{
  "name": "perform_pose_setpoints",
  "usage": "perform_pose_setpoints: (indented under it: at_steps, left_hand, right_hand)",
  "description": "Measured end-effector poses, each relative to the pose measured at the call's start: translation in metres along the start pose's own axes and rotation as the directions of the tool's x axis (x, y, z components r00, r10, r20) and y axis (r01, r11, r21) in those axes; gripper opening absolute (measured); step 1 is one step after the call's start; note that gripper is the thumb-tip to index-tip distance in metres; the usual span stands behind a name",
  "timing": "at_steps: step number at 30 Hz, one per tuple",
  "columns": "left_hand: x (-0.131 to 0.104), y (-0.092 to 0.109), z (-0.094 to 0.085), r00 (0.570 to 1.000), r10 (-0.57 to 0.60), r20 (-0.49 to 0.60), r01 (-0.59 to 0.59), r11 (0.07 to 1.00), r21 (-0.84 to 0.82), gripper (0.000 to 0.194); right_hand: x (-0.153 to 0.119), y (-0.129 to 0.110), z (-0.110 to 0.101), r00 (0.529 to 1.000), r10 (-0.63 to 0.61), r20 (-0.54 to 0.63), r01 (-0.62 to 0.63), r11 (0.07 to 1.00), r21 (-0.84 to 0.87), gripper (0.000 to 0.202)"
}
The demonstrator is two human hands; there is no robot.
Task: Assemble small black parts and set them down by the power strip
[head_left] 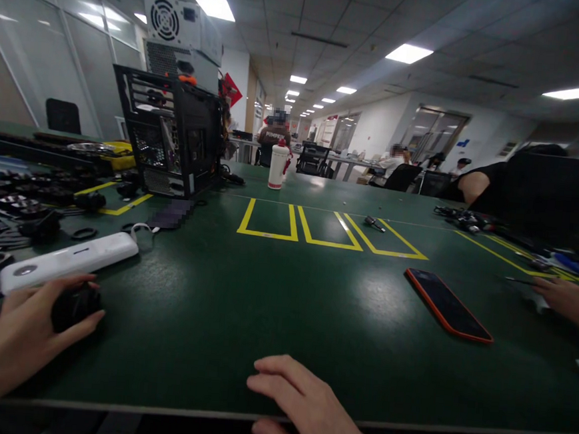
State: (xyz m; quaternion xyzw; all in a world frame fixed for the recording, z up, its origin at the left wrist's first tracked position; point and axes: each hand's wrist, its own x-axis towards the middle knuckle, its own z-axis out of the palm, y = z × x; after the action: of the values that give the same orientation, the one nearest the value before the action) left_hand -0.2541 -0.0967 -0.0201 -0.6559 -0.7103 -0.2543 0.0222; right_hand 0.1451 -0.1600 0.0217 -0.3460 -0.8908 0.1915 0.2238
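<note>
My left hand (43,321) is wrapped round a black rounded object (76,307) at the left of the green table (201,317). Just behind that hand lies a long white device (73,260) with a cable at its far end. My right hand (305,405) is at the table's front edge, near the middle, with fingers apart and nothing in them. To its right, farther in, a phone with an orange edge (448,304) lies flat. A small dark metal part (374,224) rests by the rightmost of the central yellow tape outlines (384,251).
A black computer case (175,134) stands at the back left, with power supply units (184,31) behind it. Black parts (24,203) crowd the left side. A white cup (278,167) stands at the back. Another person's hand (571,303) reaches in from the right.
</note>
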Motion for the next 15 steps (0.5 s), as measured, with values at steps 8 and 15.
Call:
perform_pose_setpoints:
  at_steps: [8,15]
  left_hand:
    - [-0.013,0.087,0.007,0.980,0.169,0.104,-0.160,0.983,-0.089,0.049]
    - [-0.018,0.093,0.013,0.972,0.226,0.067,-0.213,0.964,-0.160,0.056]
  right_hand:
    - [0.081,-0.011,0.004,0.994,0.059,0.088,-0.083,0.952,0.296,0.044]
    - [0.137,-0.017,0.056,0.996,0.070,0.059,-0.091,0.819,0.567,0.045]
